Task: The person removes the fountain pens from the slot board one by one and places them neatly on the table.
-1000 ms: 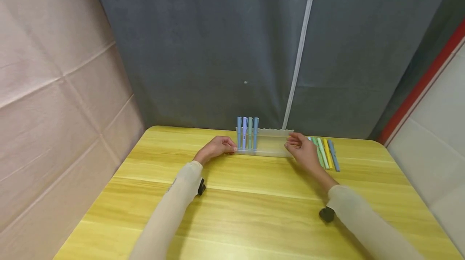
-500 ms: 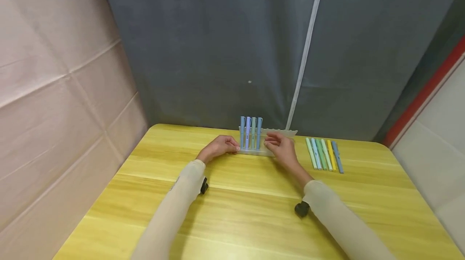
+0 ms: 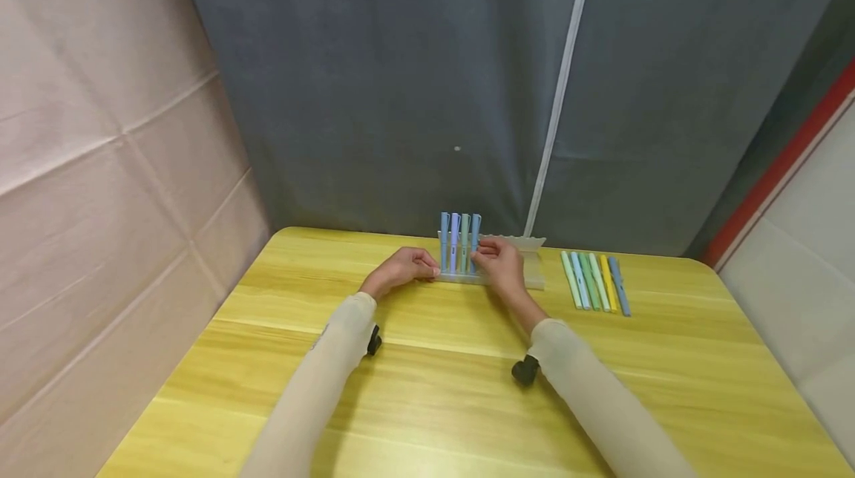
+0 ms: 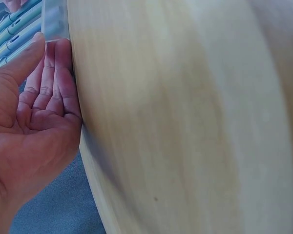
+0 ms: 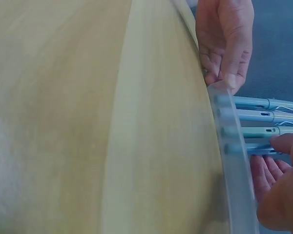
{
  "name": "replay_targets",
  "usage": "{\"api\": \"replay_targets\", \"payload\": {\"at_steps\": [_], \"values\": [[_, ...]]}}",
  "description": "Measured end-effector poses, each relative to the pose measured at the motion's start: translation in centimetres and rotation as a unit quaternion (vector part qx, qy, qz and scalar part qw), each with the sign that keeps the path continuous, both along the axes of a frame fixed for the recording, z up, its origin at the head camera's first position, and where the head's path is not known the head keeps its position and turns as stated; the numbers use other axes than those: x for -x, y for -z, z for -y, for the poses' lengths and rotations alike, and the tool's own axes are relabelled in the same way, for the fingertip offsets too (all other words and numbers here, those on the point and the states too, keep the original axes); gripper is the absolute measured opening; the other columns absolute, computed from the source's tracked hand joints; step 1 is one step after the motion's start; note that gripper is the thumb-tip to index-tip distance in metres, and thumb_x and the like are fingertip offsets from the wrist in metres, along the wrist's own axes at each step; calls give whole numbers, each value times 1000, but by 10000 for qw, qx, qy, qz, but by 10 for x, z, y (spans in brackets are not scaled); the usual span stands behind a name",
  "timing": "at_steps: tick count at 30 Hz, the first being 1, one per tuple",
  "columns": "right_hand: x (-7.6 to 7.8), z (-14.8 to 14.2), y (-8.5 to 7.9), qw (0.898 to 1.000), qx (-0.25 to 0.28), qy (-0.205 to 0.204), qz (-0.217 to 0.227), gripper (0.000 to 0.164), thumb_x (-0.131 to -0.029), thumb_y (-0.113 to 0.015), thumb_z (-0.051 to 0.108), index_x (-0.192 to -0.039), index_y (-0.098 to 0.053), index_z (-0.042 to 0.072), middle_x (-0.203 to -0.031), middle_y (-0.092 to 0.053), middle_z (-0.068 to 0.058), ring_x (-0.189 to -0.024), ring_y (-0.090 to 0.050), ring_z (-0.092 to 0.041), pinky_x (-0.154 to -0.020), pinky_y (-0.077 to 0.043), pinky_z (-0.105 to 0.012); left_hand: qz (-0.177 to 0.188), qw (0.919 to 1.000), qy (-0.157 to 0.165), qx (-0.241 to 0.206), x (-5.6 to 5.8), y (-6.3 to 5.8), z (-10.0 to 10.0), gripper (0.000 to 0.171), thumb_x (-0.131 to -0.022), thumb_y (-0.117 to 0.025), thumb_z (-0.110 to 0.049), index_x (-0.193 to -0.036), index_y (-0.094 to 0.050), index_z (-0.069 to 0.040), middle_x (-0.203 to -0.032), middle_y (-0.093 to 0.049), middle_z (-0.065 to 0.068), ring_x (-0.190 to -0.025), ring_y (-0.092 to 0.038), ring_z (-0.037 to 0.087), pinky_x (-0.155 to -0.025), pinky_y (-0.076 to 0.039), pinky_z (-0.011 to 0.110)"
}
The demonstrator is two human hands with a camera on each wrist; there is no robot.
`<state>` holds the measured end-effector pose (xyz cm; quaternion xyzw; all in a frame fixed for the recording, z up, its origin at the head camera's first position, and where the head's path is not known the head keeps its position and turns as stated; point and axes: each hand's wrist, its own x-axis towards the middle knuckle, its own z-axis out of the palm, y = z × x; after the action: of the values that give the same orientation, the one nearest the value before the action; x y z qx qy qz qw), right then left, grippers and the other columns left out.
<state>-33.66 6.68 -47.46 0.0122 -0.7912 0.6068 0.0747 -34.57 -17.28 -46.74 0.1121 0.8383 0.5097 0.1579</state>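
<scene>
A clear plastic pen stand (image 3: 534,276) with a wavy back edge sits near the far edge of the table. In its left part several capped pens stand upright: a blue pen (image 3: 444,229), a purple pen (image 3: 455,229), a green pen (image 3: 465,227) and a second blue pen (image 3: 476,226). My left hand (image 3: 403,269) pinches the stand's left end, thumb in front, as the left wrist view shows at the stand's corner (image 4: 56,22). My right hand (image 3: 505,266) pinches the rightmost blue pen low down, its thumb (image 5: 283,143) on the pen's near side.
Right of the stand, a row of loose pens (image 3: 597,281) in green, light blue, yellow and blue lies on the wooden table (image 3: 427,396). A grey curtain (image 3: 374,92) hangs behind the table. A pale cloth wall (image 3: 120,203) stands at the left.
My right hand has left the stand's right end and moved left along it to the rightmost blue pen. The left hand keeps its hold on the left end.
</scene>
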Motion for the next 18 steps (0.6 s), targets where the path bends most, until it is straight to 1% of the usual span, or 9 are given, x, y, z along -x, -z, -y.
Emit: {"api": "replay_targets", "payload": {"at_steps": [4,10,13,18], "values": [[-1,3,3,9999,-79,85,-1,32,-96,-77,8,-125,-71,-3,-119,-75,-24,-108,-72,-34,-99,-61,-42,-9,10000,18,-20,0,1,0,18,-100,-73,-16,-111,-74,-2,-105,-78,14,-93,-73,18,-88,-60,31],[0,3,6,9997,-119,155,-135,29,-97,-77,10,-123,-71,-1,-117,-75,-22,-105,-72,-33,-98,-61,-41,2,10000,-16,37,2,2,0,16,-101,-73,-17,-110,-74,-4,-102,-78,10,-91,-73,14,-85,-59,28],[0,2,6,9995,-4,161,-261,30,-97,-76,10,-124,-71,-1,-119,-75,-21,-106,-73,-32,-96,-61,-36,37,10000,-18,42,2,3,-1,15,-101,-73,-17,-110,-74,-5,-102,-79,8,-91,-73,14,-86,-59,28],[-2,0,3,9976,276,81,-633,28,-98,-75,7,-124,-69,-1,-120,-74,-21,-106,-73,-32,-90,-60,-23,50,10000,-13,54,2,3,0,16,-101,-73,-17,-111,-74,-6,-103,-78,8,-92,-73,14,-86,-59,28]]}}
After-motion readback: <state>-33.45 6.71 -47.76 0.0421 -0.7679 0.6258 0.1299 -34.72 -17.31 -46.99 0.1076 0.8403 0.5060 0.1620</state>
